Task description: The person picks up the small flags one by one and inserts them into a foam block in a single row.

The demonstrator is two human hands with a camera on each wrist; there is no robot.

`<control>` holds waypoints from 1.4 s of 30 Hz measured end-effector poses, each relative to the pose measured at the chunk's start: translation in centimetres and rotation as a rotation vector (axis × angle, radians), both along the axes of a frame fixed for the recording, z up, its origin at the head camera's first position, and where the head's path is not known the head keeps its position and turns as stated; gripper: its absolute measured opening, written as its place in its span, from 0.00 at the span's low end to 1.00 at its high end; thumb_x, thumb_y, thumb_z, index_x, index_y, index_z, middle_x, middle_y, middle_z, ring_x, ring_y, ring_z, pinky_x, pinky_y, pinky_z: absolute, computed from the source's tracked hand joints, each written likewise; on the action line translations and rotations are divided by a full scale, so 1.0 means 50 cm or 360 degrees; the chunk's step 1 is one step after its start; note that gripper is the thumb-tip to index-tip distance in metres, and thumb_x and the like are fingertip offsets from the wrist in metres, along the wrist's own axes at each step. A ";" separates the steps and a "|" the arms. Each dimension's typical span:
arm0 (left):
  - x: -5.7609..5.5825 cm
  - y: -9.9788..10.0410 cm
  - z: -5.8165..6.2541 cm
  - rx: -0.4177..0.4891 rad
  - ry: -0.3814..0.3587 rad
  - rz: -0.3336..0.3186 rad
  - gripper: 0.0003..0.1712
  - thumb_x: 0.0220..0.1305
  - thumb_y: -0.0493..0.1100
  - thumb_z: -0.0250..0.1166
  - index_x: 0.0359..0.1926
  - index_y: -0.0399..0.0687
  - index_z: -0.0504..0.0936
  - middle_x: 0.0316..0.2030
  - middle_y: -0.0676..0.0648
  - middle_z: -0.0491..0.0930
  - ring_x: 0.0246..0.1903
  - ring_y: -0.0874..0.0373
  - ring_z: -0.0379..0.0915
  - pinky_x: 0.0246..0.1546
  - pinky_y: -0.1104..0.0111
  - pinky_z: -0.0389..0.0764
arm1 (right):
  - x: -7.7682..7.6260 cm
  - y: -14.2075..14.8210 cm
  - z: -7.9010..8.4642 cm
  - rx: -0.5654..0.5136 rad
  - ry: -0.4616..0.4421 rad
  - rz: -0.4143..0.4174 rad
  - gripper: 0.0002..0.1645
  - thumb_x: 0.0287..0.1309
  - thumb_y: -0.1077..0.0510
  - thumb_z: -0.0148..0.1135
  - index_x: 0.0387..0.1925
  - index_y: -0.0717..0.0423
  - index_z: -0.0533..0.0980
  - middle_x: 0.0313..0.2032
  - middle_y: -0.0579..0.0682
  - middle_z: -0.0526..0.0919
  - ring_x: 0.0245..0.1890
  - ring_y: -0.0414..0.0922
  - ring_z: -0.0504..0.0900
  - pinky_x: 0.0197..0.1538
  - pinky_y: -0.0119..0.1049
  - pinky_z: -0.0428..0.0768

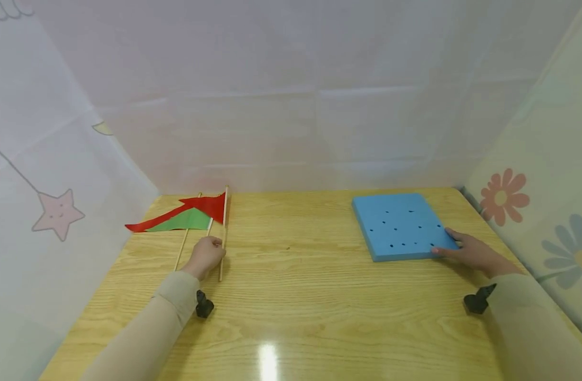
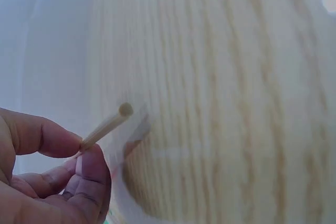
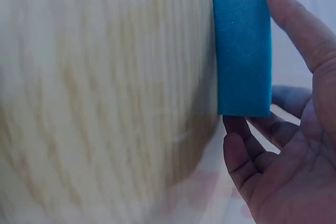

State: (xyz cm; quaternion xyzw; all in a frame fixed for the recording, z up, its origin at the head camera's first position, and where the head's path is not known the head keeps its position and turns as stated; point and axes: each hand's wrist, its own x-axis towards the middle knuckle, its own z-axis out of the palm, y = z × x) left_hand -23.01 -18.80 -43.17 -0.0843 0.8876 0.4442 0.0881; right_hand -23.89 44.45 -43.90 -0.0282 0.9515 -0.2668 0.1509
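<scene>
Three triangular paper flags on thin wooden sticks are grouped at the table's far left: a short red flag [image 1: 213, 205], a green flag [image 1: 183, 219] and a longer red flag [image 1: 148, 225], partly covered by the others. My left hand [image 1: 206, 257] pinches the rightmost wooden stick [image 2: 105, 129], the short red flag's, between thumb and fingertips. The stick's lower end juts out past the fingers. On the right, my right hand [image 1: 469, 253] grips the near right corner of a flat blue foam board [image 1: 400, 219] dotted with small dark holes. Its thumb lies on top, the other fingers by the side.
The wooden table [image 1: 291, 296] stretches between the hands. A pale cloth backdrop [image 1: 291, 127] stands along its far edge, with patterned cloth at the left and right sides. Each sleeve has a small black device [image 1: 204, 304] at the wrist.
</scene>
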 end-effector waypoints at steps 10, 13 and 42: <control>0.010 0.008 0.017 0.0136 0.0096 0.0050 0.26 0.73 0.32 0.52 0.68 0.24 0.67 0.55 0.30 0.73 0.50 0.44 0.70 0.43 0.62 0.76 | -0.003 -0.069 0.016 0.0102 0.0111 0.0126 0.66 0.65 0.38 0.68 0.71 0.87 0.45 0.62 0.90 0.59 0.63 0.82 0.62 0.60 0.71 0.69; 0.011 0.012 0.021 0.0191 0.0104 0.0076 0.26 0.73 0.32 0.53 0.69 0.24 0.67 0.53 0.33 0.73 0.48 0.46 0.70 0.39 0.66 0.75 | -0.003 -0.092 0.020 0.0100 0.0141 0.0167 0.64 0.65 0.40 0.69 0.71 0.87 0.47 0.62 0.90 0.59 0.64 0.81 0.62 0.61 0.70 0.69; -0.001 0.016 0.022 0.0365 0.0201 0.0169 0.28 0.74 0.31 0.54 0.72 0.27 0.65 0.54 0.35 0.71 0.52 0.45 0.71 0.50 0.59 0.79 | -0.034 -0.327 0.000 -0.0081 0.0147 0.0154 0.69 0.63 0.36 0.69 0.73 0.84 0.44 0.70 0.84 0.52 0.72 0.76 0.54 0.70 0.67 0.60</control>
